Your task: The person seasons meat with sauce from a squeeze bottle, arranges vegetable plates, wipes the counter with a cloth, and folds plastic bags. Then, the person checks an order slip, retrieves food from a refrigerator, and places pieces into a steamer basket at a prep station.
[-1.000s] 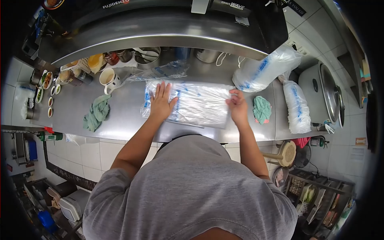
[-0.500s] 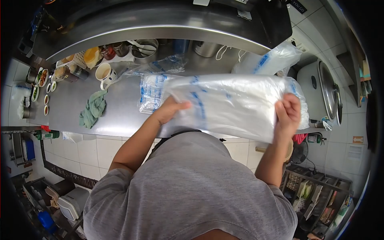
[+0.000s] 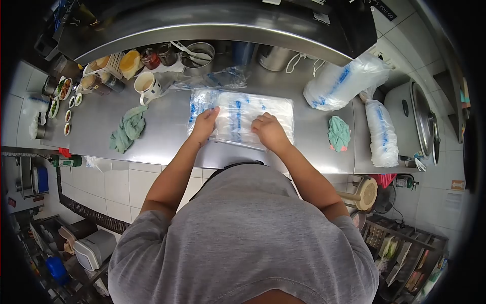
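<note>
A flat, folded pack of clear plastic bags with blue print lies on the steel counter in front of me. My left hand grips its left part, the thumb lying on top and the other fingers largely hidden. On the right half of the pack, my right hand has its fingers curled and pinched against the plastic. The plastic under my left hand is crinkled and more densely printed in blue.
Left of the pack are a green cloth and a mug. Another green cloth lies to the right, near wrapped plastic rolls and a large lidded cooker. A metal bowl with utensils stands behind, beneath an overhanging shelf.
The plastic has come down from a raised, wide stretch to a smaller flat shape on the counter. My right hand moved left, nearer my left hand, uncovering the right-hand cloth.
</note>
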`<state>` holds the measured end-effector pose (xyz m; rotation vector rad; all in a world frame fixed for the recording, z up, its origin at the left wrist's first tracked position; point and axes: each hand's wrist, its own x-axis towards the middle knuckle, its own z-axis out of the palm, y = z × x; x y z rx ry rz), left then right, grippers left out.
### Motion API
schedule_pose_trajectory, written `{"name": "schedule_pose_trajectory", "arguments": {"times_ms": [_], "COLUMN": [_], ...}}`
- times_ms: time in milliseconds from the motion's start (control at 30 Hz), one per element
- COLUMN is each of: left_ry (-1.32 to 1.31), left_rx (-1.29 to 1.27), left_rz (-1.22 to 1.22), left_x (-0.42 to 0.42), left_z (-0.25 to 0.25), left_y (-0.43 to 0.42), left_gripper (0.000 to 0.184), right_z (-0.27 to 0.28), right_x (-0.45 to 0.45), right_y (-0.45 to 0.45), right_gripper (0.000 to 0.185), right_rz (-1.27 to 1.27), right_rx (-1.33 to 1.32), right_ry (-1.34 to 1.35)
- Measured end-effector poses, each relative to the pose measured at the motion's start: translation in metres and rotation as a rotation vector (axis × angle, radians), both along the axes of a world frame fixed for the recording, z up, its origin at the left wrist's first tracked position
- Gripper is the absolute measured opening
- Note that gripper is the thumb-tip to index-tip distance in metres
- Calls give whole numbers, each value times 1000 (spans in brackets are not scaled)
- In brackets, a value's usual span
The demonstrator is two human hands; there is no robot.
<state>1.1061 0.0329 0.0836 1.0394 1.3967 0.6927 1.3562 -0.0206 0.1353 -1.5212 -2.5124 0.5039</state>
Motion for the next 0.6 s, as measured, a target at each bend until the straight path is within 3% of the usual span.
{"name": "schedule_pose_trajectory", "arguments": {"times_ms": [33, 133, 267, 333, 367, 400, 467, 500, 567, 600], "left_ry": [-313, -344, -491, -414, -358, -359, -634, -635, -1025, -1024], "left_rx": [-117, 21, 12, 105, 111, 113, -2, 2, 149, 143], "left_rz": [117, 175, 185, 56, 38, 39, 252, 250, 25, 22], "left_x": [-3, 5, 40, 41, 44, 52, 65, 58, 38, 33], "left_z": [2, 1, 64, 71, 82, 92, 113, 121, 140, 162], "left_y": [-3, -6, -23, -22, -24, -28, -38, -39, -41, -46], "left_gripper": [23, 20, 19, 19, 24, 24, 29, 29, 32, 32], "right_z": [1, 19, 48, 68, 69, 70, 70, 91, 137, 155], "right_x": [1, -4, -36, -39, -39, -37, -31, -32, -24, -22], "right_y": [-2, -4, -11, -9, -11, -11, -11, -14, -26, -32], "right_gripper": [17, 29, 45, 61, 44, 44, 24, 10, 11, 11], "right_rz": [-36, -223, -311, -326, -368, -366, -422, -473, -467, -475], "right_rx": [121, 124, 100, -149, -155, -153, -108, 5, -8, -9], "right_ry": [143, 321, 537, 544, 608, 608, 834, 856, 1072, 1072]}}
